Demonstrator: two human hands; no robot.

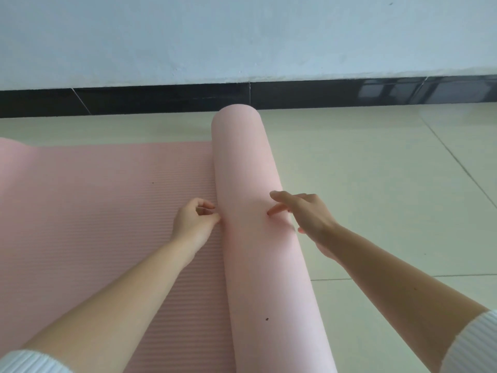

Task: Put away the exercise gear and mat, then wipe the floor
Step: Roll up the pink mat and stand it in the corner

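Observation:
A pink ribbed exercise mat (94, 200) lies flat on the floor to the left, and its right part is rolled into a thick pink roll (247, 168) that runs from the near edge toward the wall. My left hand (195, 222) rests on the flat mat against the roll's left side, its fingers curled and touching the roll. My right hand (304, 216) lies over the roll's right side with the fingers spread and pressing into it. No other exercise gear is in view.
Pale green floor tiles (376, 170) stretch to the right of the roll. A black skirting strip (134, 100) and a light wall (242, 36) stand just beyond the roll's far end.

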